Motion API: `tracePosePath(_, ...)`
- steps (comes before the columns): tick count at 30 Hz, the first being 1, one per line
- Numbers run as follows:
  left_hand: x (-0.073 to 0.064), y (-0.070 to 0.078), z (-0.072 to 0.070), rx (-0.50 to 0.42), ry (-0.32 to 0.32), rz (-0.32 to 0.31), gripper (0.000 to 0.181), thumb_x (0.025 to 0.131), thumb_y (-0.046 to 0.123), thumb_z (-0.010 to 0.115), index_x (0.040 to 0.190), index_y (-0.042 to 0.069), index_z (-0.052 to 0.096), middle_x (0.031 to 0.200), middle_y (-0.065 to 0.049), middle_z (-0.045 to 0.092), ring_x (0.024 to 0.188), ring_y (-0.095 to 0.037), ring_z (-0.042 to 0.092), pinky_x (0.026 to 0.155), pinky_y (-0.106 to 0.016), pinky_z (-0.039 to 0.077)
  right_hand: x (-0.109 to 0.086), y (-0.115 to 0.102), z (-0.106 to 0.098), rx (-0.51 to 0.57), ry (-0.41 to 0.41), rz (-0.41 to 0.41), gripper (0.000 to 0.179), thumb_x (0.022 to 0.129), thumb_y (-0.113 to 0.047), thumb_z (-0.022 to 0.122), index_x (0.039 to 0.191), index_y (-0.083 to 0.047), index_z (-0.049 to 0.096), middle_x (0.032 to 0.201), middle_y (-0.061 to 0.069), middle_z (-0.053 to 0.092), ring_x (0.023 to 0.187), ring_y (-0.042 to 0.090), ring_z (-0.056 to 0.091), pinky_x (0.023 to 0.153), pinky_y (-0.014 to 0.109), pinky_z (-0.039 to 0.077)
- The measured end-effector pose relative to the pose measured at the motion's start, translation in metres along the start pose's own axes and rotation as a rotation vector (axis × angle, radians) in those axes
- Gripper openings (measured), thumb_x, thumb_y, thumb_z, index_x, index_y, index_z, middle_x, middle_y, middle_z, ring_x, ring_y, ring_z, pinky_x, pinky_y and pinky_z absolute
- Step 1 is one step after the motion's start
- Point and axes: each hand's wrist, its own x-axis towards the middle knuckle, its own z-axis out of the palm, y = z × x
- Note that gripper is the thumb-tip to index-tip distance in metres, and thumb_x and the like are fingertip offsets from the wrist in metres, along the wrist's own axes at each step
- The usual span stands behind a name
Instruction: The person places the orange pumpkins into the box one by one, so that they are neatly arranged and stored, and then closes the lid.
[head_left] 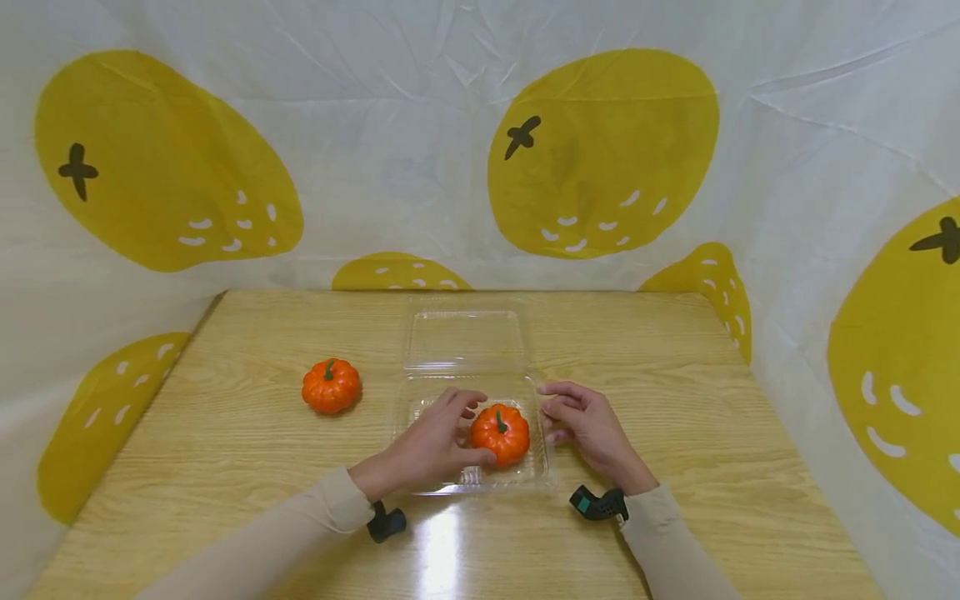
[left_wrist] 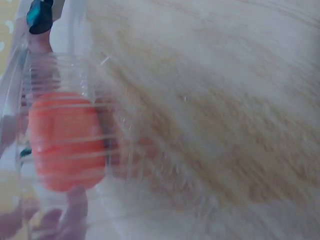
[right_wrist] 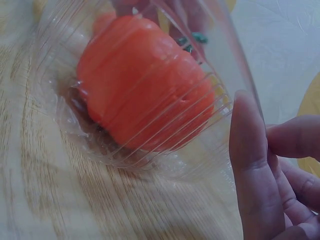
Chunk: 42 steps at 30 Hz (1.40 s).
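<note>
A ribbed orange pumpkin (head_left: 500,435) with a green stem sits in the right part of a clear plastic clamshell container (head_left: 435,490). My left hand (head_left: 433,437) reaches over the container, its thumb at the pumpkin's near side and curved fingers at the far side. Through the clear ribbed wall, the left wrist view shows the pumpkin (left_wrist: 67,142) with a fingertip against it. My right hand (head_left: 592,425) pinches the container's right rim between thumb and finger; the right wrist view shows these fingers (right_wrist: 252,165) beside the wall.
A second orange pumpkin (head_left: 332,387) stands on the wooden table (head_left: 262,475) left of the container. The clear lid (head_left: 465,340) lies folded back toward the far edge. A white curtain (head_left: 390,167) with yellow fruit prints hangs behind the table and along its sides.
</note>
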Motion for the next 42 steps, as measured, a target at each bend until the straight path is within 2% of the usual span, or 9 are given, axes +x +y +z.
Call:
tracePosePath(7, -0.002, -0.001, -0.010, -0.046, 0.022, 0.001, 0.080, 0.085, 0.036, 0.086, 0.149, 0.009, 0.047, 0.140, -0.016, 0.054, 0.118, -0.031, 0.065, 0.094, -0.039, 0.063, -0.001, -0.002, 0.000, -0.001, 0.010, 0.008, 0.044, 0.102, -0.006, 0.063, 0.138, 0.014, 0.049, 0.087, -0.002, 0.073, 0.075, 0.008, 0.066, 0.064, 0.024, 0.063)
tracePosePath(14, -0.006, -0.002, -0.022, -0.072, 0.048, 0.015, 0.076, 0.085, 0.027, 0.086, 0.148, 0.009, 0.048, 0.141, -0.021, 0.054, 0.125, -0.036, 0.062, 0.094, -0.044, 0.063, -0.001, -0.001, -0.001, -0.007, 0.008, -0.004, 0.043, 0.102, -0.007, 0.063, 0.137, 0.014, 0.049, 0.085, -0.004, 0.073, 0.074, 0.008, 0.066, 0.064, 0.024, 0.063)
tracePosePath(16, -0.006, -0.005, -0.026, -0.069, 0.066, 0.028, 0.075, 0.085, 0.026, 0.086, 0.147, 0.007, 0.048, 0.141, -0.020, 0.054, 0.124, -0.036, 0.062, 0.092, -0.042, 0.064, -0.002, -0.001, -0.001, -0.006, 0.003, -0.008, 0.043, 0.102, -0.007, 0.064, 0.137, 0.013, 0.050, 0.085, -0.004, 0.073, 0.074, 0.008, 0.066, 0.064, 0.024, 0.063)
tracePosePath(22, -0.007, -0.011, -0.032, -0.025, 0.115, 0.086, 0.075, 0.086, 0.027, 0.086, 0.147, 0.005, 0.049, 0.143, -0.018, 0.055, 0.122, -0.034, 0.063, 0.089, -0.032, 0.064, -0.003, -0.001, -0.004, -0.019, 0.002, -0.016, 0.043, 0.102, -0.008, 0.064, 0.136, 0.014, 0.050, 0.086, -0.004, 0.073, 0.074, 0.008, 0.066, 0.065, 0.024, 0.063)
tracePosePath(32, -0.016, -0.015, -0.053, -0.006, 0.133, 0.069, 0.074, 0.086, 0.027, 0.085, 0.148, 0.009, 0.048, 0.141, -0.016, 0.055, 0.121, -0.033, 0.065, 0.092, -0.037, 0.063, -0.003, -0.004, -0.002, -0.020, 0.014, -0.012, 0.043, 0.102, -0.008, 0.064, 0.136, 0.014, 0.050, 0.086, -0.005, 0.073, 0.074, 0.007, 0.067, 0.064, 0.023, 0.063)
tracePosePath(38, -0.024, -0.020, -0.071, 0.056, 0.191, 0.059, 0.076, 0.086, 0.027, 0.085, 0.149, 0.009, 0.047, 0.138, -0.013, 0.056, 0.119, -0.031, 0.064, 0.091, -0.034, 0.062, -0.002, -0.002, -0.001, -0.014, 0.010, -0.011, 0.043, 0.101, -0.009, 0.065, 0.136, 0.013, 0.051, 0.086, -0.004, 0.073, 0.074, 0.007, 0.067, 0.064, 0.023, 0.063)
tracePosePath(42, -0.029, -0.025, -0.081, 0.114, 0.245, 0.045, 0.077, 0.086, 0.028, 0.086, 0.148, 0.008, 0.047, 0.136, -0.016, 0.058, 0.117, -0.031, 0.064, 0.089, -0.038, 0.062, -0.001, -0.001, 0.000, -0.010, 0.002, -0.010, 0.044, 0.101, -0.010, 0.066, 0.136, 0.013, 0.051, 0.086, -0.004, 0.073, 0.074, 0.007, 0.067, 0.064, 0.023, 0.063)
